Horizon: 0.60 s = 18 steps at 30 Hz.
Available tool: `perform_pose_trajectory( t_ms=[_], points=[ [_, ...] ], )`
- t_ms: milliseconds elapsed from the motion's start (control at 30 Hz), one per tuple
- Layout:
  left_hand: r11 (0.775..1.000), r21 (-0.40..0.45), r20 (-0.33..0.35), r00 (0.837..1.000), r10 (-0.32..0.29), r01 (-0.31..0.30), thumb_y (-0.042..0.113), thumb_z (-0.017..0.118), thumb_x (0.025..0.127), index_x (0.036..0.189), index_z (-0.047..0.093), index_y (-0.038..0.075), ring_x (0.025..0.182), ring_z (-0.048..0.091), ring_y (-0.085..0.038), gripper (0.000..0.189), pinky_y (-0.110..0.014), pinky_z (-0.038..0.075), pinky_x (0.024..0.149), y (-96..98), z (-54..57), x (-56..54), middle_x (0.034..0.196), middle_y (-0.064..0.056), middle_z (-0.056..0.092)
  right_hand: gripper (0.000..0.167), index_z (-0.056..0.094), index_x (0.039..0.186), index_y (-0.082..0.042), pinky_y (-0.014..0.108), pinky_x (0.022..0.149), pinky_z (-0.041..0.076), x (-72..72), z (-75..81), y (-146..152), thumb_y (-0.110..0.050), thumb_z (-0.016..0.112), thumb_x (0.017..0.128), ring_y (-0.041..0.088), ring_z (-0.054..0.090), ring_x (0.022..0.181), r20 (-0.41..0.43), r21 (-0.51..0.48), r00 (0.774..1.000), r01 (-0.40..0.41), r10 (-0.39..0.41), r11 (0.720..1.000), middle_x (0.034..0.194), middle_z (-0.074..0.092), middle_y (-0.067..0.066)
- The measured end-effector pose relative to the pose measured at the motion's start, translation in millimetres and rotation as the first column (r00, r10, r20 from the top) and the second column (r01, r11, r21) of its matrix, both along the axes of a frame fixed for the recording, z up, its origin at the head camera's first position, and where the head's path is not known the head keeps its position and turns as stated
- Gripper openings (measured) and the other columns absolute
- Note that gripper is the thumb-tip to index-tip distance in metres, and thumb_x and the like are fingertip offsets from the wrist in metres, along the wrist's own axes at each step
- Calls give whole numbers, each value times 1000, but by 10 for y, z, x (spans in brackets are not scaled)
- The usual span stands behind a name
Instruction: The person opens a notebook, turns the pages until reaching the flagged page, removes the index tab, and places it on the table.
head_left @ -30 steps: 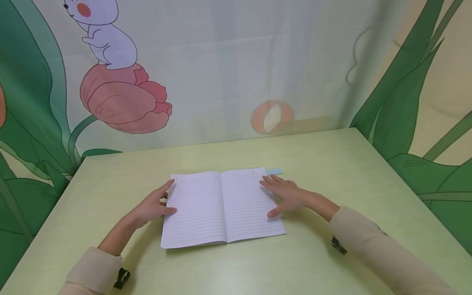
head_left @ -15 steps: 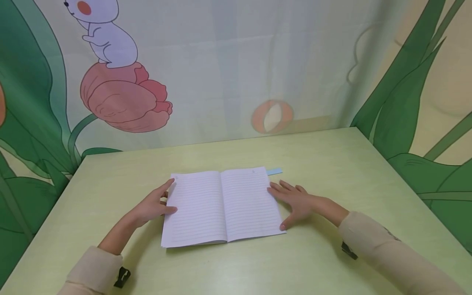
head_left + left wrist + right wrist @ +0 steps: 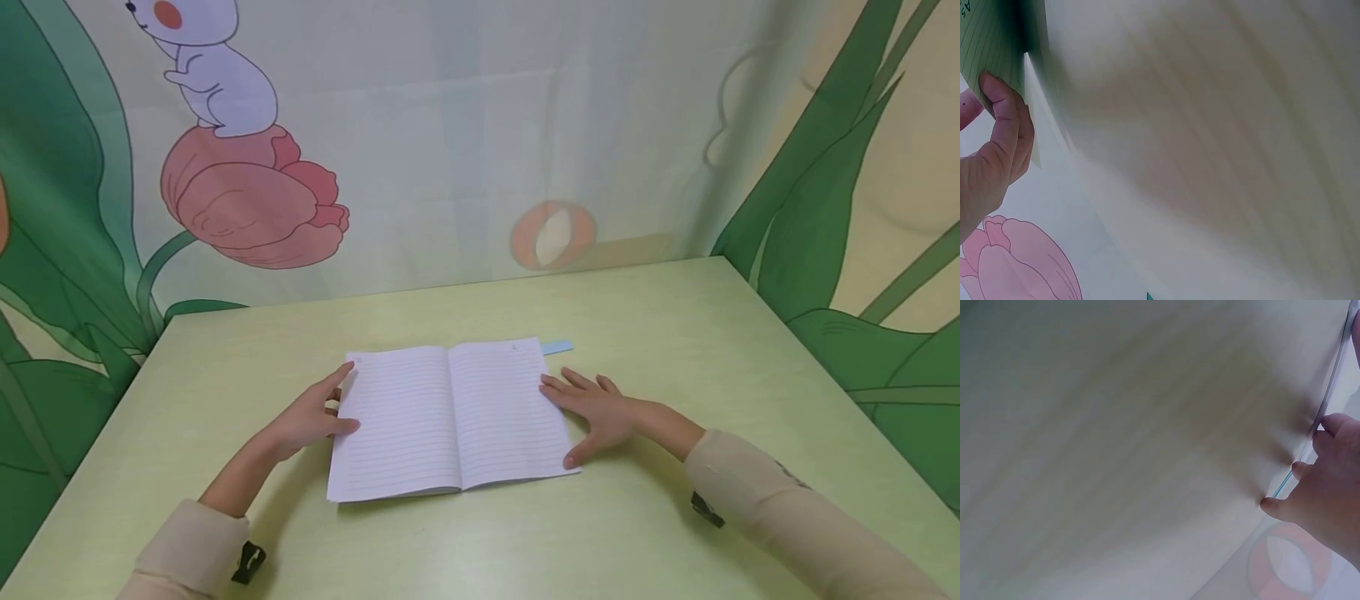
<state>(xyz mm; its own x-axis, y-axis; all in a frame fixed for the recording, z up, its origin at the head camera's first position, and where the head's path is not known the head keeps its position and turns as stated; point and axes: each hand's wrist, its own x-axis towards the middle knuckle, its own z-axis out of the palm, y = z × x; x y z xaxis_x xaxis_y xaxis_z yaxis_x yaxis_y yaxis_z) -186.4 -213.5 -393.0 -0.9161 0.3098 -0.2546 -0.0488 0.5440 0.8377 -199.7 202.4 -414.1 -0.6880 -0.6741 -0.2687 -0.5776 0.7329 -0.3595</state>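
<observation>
A lined notebook (image 3: 405, 425) lies spread flat on the table, both visible pages ruled and mostly blank. My left hand (image 3: 300, 425) holds its left edge, thumb on top of the page. In the left wrist view, the fingers of that hand (image 3: 1004, 144) curl round a ruled sheet (image 3: 994, 56) bearing a little printed lettering. At the right edge my right hand (image 3: 600, 412) lies with fingers spread, thumb near the lower corner and fingertips touching the page. The right wrist view has this hand (image 3: 1335, 487) along the notebook's thin edge, fingertips down by the table.
A light blue strip (image 3: 557, 347) pokes out past the notebook's upper right corner. The pale green table (image 3: 465, 550) ends at a printed curtain (image 3: 420, 167) behind, with leaf-patterned cloth (image 3: 817, 217) on the right side. Dark clips (image 3: 249, 562) hang at both sleeves.
My right hand has slid rightward and slightly down, off the upper page to the notebook's right edge, uncovering more of the blue strip. My left hand and the notebook have stayed put.
</observation>
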Motion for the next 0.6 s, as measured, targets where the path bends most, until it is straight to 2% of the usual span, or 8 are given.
perform_pose_trajectory(
  t_ms=[600],
  points=[
    [1000, 16, -6, 1000, -14, 14, 0, 63, 82, 146, 5, 3, 87, 54, -29, 86, -31, 46, 70, 4, 13, 8, 112, -25, 35, 108, 14, 146, -6, 64, 98, 4, -5, -5, -117, -59, 68, 69, 35, -2, 136, -17, -24, 1000, -19, 18, 1000, 151, 9, 9]
  ],
)
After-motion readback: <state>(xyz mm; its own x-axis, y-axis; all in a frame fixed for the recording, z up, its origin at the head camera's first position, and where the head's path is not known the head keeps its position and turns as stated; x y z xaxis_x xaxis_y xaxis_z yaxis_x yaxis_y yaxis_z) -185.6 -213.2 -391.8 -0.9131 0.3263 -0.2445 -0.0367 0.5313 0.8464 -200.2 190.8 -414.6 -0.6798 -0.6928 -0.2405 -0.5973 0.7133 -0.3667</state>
